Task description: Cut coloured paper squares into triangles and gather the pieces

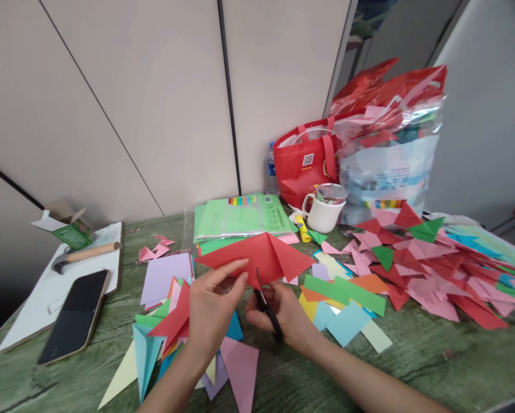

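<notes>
My left hand (210, 310) pinches the lower edge of a folded red paper sheet (261, 255) and holds it up over the green table (412, 350). Just to its right, my right hand (283, 312) grips black-handled scissors (266, 307) whose blades point up into the bottom edge of the red sheet. Beneath both hands lie cut paper triangles (171, 338) in red, teal, pink and pale yellow.
A pile of folded pink and red paper pieces (416, 269) covers the right side. A green paper pack (240, 218), white mug (324, 212), glue stick (303, 229), red bag (304, 163) and plastic bag (390, 160) stand behind. At left lie a phone (74, 315) and hammer (85, 253).
</notes>
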Tool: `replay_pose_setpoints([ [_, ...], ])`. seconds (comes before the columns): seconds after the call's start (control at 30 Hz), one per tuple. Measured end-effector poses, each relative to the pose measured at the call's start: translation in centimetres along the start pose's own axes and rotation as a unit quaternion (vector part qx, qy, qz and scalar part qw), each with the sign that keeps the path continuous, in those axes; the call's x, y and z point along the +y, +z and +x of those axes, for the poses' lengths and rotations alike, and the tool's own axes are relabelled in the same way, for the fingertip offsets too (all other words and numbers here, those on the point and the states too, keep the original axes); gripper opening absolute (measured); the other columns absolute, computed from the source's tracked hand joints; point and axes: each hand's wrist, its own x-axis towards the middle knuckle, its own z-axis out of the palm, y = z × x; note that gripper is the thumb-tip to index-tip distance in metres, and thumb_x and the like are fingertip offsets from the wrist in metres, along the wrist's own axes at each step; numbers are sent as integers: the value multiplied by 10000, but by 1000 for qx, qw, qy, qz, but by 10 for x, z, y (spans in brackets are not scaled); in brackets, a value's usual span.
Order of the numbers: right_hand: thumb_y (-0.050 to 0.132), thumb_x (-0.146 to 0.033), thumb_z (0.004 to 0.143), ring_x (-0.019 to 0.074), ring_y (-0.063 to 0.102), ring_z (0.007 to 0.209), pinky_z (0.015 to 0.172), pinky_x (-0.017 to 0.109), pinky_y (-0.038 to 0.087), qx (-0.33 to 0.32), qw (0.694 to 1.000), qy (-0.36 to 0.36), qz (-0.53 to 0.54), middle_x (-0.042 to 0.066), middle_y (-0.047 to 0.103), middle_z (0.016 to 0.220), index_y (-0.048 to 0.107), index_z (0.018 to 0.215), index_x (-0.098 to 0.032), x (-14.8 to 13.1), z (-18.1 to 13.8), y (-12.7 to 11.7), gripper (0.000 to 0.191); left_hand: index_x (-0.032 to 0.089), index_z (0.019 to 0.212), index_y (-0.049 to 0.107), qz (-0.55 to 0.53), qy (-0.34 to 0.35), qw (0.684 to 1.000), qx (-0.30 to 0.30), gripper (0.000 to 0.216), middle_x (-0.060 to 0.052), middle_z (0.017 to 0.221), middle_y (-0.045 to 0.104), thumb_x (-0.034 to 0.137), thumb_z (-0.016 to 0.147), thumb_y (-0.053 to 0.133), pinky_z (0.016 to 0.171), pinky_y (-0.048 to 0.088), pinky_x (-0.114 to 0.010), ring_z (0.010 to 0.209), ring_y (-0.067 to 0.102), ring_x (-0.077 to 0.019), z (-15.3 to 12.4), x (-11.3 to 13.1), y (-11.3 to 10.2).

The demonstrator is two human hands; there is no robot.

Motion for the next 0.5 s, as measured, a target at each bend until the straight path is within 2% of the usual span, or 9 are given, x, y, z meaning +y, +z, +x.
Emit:
replay_pose_setpoints([
  [0.23, 750, -414, 596, 128, 520, 567, 541, 241, 418, 8, 1000, 2, -15, -22, 557, 644, 482, 810, -180, 0, 0, 0, 415, 197, 844, 734, -6, -11, 1000, -14, 209, -15, 799, 738, 159, 650, 668, 658, 565, -258, 724, 679, -184, 0, 2, -1],
  [0.5, 749, -416, 587, 119, 497, 549, 507, 224, 391, 31, 999, 10, -33, -31, 546, 619, 471, 761, -187, 3, 0, -1, 400, 182, 857, 728, -36, -29, 999, -26, 212, -16, 821, 736, 148, 658, 664, 663, 564, -232, 728, 679, -168, -1, 0, 0],
])
